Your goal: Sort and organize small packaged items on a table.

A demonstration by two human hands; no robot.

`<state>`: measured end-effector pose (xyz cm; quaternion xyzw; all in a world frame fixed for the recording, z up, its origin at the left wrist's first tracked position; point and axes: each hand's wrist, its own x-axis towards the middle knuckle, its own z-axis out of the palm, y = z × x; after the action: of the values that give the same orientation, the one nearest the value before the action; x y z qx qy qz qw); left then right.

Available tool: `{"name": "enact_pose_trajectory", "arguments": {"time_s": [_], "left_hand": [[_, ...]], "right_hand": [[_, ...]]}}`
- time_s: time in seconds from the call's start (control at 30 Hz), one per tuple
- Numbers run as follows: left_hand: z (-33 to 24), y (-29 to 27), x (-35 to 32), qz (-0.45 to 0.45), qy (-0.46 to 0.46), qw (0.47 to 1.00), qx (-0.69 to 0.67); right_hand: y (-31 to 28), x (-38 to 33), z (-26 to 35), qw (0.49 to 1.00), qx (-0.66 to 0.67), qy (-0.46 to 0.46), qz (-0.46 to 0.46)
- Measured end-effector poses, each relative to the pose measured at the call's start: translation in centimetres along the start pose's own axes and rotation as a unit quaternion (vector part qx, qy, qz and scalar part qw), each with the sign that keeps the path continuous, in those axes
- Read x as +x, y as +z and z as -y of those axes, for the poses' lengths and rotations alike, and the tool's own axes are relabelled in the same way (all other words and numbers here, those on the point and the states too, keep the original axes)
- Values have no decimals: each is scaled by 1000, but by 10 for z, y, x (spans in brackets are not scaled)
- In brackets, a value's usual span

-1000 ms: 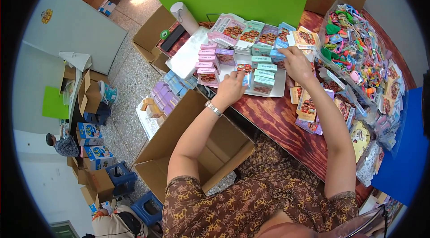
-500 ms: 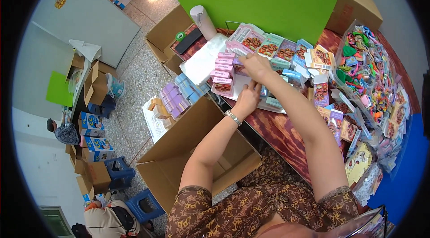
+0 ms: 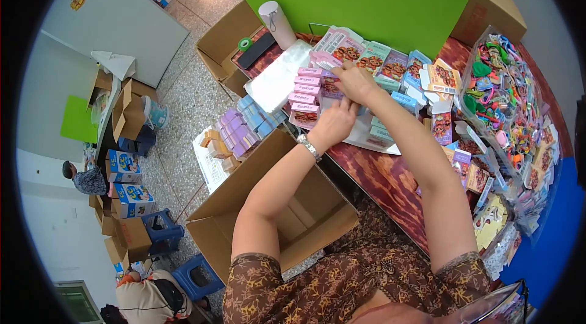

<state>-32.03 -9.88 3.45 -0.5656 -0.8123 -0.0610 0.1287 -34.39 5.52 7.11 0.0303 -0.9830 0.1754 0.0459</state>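
Red-brown tabletop [image 3: 381,180], open carton [image 3: 226,202] beside it, white tray [image 3: 360,133] on top. R hand [image 3: 357,84] & L hand [image 3: 334,122] close tog. over tray, fingers part-curled; can't tell if either grips. Purple box [image 3: 331,88] on tray nr R fingertips, next to pink boxes [image 3: 305,93].

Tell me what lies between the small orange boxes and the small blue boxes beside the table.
Small purple boxes lie between the orange boxes and the blue boxes, as the head view shows.

Hands [image 3: 332,122] [image 3: 358,85] beside pink boxes [image 3: 307,90], green panel [image 3: 360,0] beyond
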Motion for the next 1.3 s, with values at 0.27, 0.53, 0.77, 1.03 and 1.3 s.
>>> {"name": "enact_pose_trajectory", "arguments": {"time_s": [0.27, 0.53, 0.77, 1.03, 1.3], "left_hand": [[29, -23, 21, 47, -124, 972, -194], [27, -30, 24, -97, -165, 956, -220], [55, -73, 7, -254, -244, 909, -223], [-4, -71, -29, -222, -288, 862, -354], [-28, 2, -32, -185, -286, 848, -406]], "right_hand": [[-52, -45, -26, 981, 80, -138, 113], [-36, -48, -23, 996, -19, -8, 92], [-28, -43, -10, 996, 57, -69, 16], [-26, -40, -13, 997, 49, -30, 42], [-45, -44, -8, 992, -31, -20, 123]]}}
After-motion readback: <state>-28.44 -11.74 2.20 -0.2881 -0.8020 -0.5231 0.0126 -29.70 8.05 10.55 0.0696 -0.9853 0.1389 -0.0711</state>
